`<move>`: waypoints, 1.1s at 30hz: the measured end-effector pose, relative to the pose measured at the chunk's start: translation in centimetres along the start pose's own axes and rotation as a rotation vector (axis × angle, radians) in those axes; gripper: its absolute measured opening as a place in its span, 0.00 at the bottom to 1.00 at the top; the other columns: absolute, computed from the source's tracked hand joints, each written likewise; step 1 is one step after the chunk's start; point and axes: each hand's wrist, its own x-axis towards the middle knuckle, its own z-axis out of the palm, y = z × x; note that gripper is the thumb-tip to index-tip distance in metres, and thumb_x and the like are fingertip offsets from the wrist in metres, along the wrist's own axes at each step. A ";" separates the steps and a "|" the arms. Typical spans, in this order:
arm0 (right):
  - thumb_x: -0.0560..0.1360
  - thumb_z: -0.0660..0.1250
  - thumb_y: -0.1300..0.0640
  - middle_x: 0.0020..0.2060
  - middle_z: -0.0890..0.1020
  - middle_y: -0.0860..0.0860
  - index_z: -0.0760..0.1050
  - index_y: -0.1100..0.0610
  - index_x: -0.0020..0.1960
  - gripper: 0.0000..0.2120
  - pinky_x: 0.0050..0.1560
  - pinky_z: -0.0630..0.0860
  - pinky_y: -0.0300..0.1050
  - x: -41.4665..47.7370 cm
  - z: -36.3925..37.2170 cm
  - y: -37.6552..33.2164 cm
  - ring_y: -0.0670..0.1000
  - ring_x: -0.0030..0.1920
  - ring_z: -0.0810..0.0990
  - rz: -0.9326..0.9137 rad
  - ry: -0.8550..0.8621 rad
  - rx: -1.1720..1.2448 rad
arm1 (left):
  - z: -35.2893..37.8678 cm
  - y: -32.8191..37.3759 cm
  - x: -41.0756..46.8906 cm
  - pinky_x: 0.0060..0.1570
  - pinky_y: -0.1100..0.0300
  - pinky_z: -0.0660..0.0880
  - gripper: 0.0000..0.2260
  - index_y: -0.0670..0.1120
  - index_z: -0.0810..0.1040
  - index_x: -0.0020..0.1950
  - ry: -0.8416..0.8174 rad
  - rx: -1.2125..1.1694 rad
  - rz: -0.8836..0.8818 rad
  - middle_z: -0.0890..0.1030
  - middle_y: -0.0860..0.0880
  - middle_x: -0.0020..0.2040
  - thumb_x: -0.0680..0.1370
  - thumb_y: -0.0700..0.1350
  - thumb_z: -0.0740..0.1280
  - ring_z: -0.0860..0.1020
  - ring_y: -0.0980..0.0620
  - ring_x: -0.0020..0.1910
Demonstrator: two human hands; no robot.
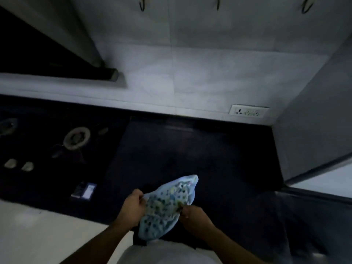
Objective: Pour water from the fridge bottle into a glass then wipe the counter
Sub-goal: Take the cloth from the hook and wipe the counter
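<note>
A light blue patterned cloth (168,204) is stretched between both my hands over the front part of the dark counter (190,149). My left hand (132,205) pinches its left edge. The cloth's right edge is gripped by my right hand (194,213). The cloth hangs a little above the counter's front edge. No bottle or glass shows in this dim, blurred view.
A gas stove with a round burner (76,138) and knobs (11,163) fills the left of the counter. A small box (83,189) lies near the stove's front. A wall socket (247,112) sits at the back right. The grey fridge side (314,121) stands at the right.
</note>
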 end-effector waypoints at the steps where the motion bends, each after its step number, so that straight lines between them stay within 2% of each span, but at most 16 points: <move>1: 0.80 0.59 0.52 0.56 0.80 0.58 0.75 0.60 0.55 0.12 0.51 0.75 0.47 -0.1 0.6 0.0 0.59 0.55 0.78 -0.010 0.048 -0.011 | 0.3 -0.8 -0.3 0.44 0.48 0.75 0.06 0.42 0.71 0.55 0.077 -0.005 -0.012 0.75 0.41 0.49 0.82 0.44 0.64 0.75 0.46 0.42; 3: 0.79 0.61 0.47 0.59 0.76 0.57 0.72 0.58 0.61 0.16 0.57 0.74 0.49 0.0 1.9 0.0 0.58 0.59 0.74 -0.085 0.186 -0.062 | 0.6 -1.9 -0.8 0.52 0.46 0.76 0.16 0.41 0.72 0.65 0.183 0.054 0.000 0.75 0.38 0.59 0.80 0.45 0.68 0.76 0.38 0.54; 5: 0.77 0.63 0.42 0.67 0.69 0.58 0.67 0.56 0.71 0.28 0.66 0.70 0.55 0.4 3.2 -0.3 0.61 0.68 0.67 -0.184 0.282 -0.175 | 1.2 -2.6 -1.3 0.59 0.45 0.74 0.25 0.42 0.69 0.73 0.144 0.164 0.077 0.71 0.37 0.67 0.79 0.50 0.70 0.74 0.35 0.63; 7: 0.75 0.65 0.38 0.76 0.59 0.61 0.59 0.51 0.78 0.36 0.72 0.62 0.64 1.6 4.4 -1.0 0.65 0.76 0.55 -0.272 0.262 -0.291 | 2.6 -3.0 -1.7 0.66 0.46 0.71 0.32 0.46 0.62 0.80 0.012 0.236 0.128 0.64 0.38 0.75 0.79 0.51 0.69 0.68 0.36 0.70; 9: 0.74 0.63 0.35 0.79 0.50 0.62 0.53 0.44 0.79 0.38 0.73 0.49 0.72 3.1 5.7 -1.7 0.66 0.78 0.45 -0.296 0.166 -0.394 | 4.4 -3.0 -1.8 0.71 0.48 0.67 0.35 0.47 0.55 0.82 -0.055 0.323 0.142 0.61 0.38 0.77 0.79 0.51 0.67 0.65 0.37 0.74; 10: 0.74 0.62 0.33 0.79 0.49 0.61 0.52 0.42 0.79 0.38 0.72 0.45 0.73 3.7 6.4 -2.0 0.67 0.78 0.43 -0.290 0.140 -0.452 | 5.0 -3.0 -1.7 0.73 0.49 0.65 0.37 0.47 0.54 0.83 -0.055 0.365 0.147 0.61 0.38 0.78 0.78 0.53 0.66 0.64 0.38 0.75; 13: 0.71 0.66 0.33 0.76 0.61 0.62 0.63 0.42 0.75 0.35 0.68 0.48 0.78 4.9 7.7 -2.8 0.71 0.76 0.53 -0.254 0.132 -0.561 | 5.2 -3.7 -1.8 0.76 0.48 0.61 0.39 0.46 0.52 0.83 -0.076 0.479 0.192 0.58 0.39 0.80 0.79 0.62 0.63 0.60 0.38 0.78; 15: 0.67 0.73 0.38 0.68 0.73 0.62 0.75 0.46 0.66 0.30 0.65 0.58 0.79 5.3 7.7 -2.7 0.71 0.71 0.65 -0.287 0.206 -0.524 | 4.1 -5.4 -1.8 0.73 0.43 0.67 0.35 0.42 0.63 0.80 0.013 0.367 0.228 0.64 0.35 0.78 0.79 0.61 0.62 0.66 0.33 0.74; 17: 0.67 0.75 0.46 0.64 0.77 0.62 0.78 0.51 0.61 0.24 0.65 0.62 0.78 5.4 7.0 -1.0 0.70 0.69 0.70 -0.322 0.300 -0.449 | 2.7 -8.0 -1.2 0.68 0.36 0.69 0.33 0.37 0.72 0.73 0.165 0.310 0.201 0.71 0.30 0.72 0.78 0.60 0.62 0.70 0.27 0.71; 18: 0.69 0.74 0.49 0.63 0.78 0.62 0.78 0.54 0.60 0.21 0.65 0.64 0.76 4.9 6.6 0.5 0.69 0.69 0.70 -0.306 0.355 -0.405 | 1.9 -9.2 -0.8 0.69 0.34 0.67 0.32 0.37 0.72 0.73 0.177 0.323 0.159 0.70 0.29 0.72 0.78 0.59 0.62 0.68 0.27 0.72; 20: 0.72 0.70 0.52 0.60 0.78 0.64 0.79 0.59 0.58 0.18 0.64 0.66 0.71 2.4 6.1 4.5 0.69 0.68 0.71 -0.185 0.492 -0.332 | 0.7 -11.0 0.4 0.73 0.33 0.60 0.31 0.39 0.68 0.76 0.164 0.355 0.108 0.66 0.31 0.76 0.79 0.57 0.66 0.61 0.29 0.77; 22: 0.73 0.65 0.50 0.59 0.77 0.66 0.78 0.64 0.55 0.19 0.63 0.67 0.68 -1.6 6.2 8.5 0.69 0.64 0.72 0.015 0.604 -0.300 | -0.1 -12.5 1.9 0.74 0.32 0.58 0.32 0.41 0.67 0.77 0.154 0.392 0.147 0.65 0.32 0.77 0.78 0.56 0.69 0.59 0.30 0.78; 26: 0.69 0.61 0.46 0.52 0.75 0.69 0.73 0.66 0.50 0.23 0.55 0.70 0.65 -7.7 6.3 12.9 0.69 0.53 0.72 0.491 0.675 -0.221 | -0.8 -14.4 4.0 0.73 0.32 0.59 0.33 0.41 0.67 0.75 0.156 0.473 0.259 0.65 0.33 0.77 0.78 0.61 0.61 0.61 0.31 0.77; 28: 0.71 0.68 0.46 0.53 0.74 0.69 0.72 0.66 0.51 0.22 0.57 0.70 0.66 -8.0 5.7 12.9 0.69 0.55 0.71 0.659 0.676 -0.144 | -0.6 -15.4 4.6 0.73 0.33 0.58 0.33 0.41 0.67 0.75 0.197 0.496 0.319 0.65 0.35 0.77 0.78 0.63 0.57 0.62 0.33 0.77; 30: 0.71 0.75 0.49 0.55 0.73 0.69 0.73 0.65 0.55 0.23 0.59 0.69 0.67 -7.9 5.1 12.4 0.69 0.58 0.70 0.693 0.671 -0.123 | -0.2 -16.3 5.1 0.73 0.36 0.57 0.33 0.43 0.67 0.75 0.271 0.467 0.369 0.65 0.36 0.78 0.78 0.63 0.57 0.62 0.35 0.78; 33: 0.71 0.75 0.45 0.64 0.70 0.66 0.71 0.58 0.64 0.29 0.66 0.65 0.65 -8.3 4.4 11.7 0.67 0.66 0.65 0.774 0.710 -0.138 | 0.5 -17.2 5.8 0.73 0.39 0.56 0.32 0.44 0.68 0.74 0.347 0.382 0.409 0.66 0.37 0.78 0.77 0.64 0.59 0.62 0.36 0.78</move>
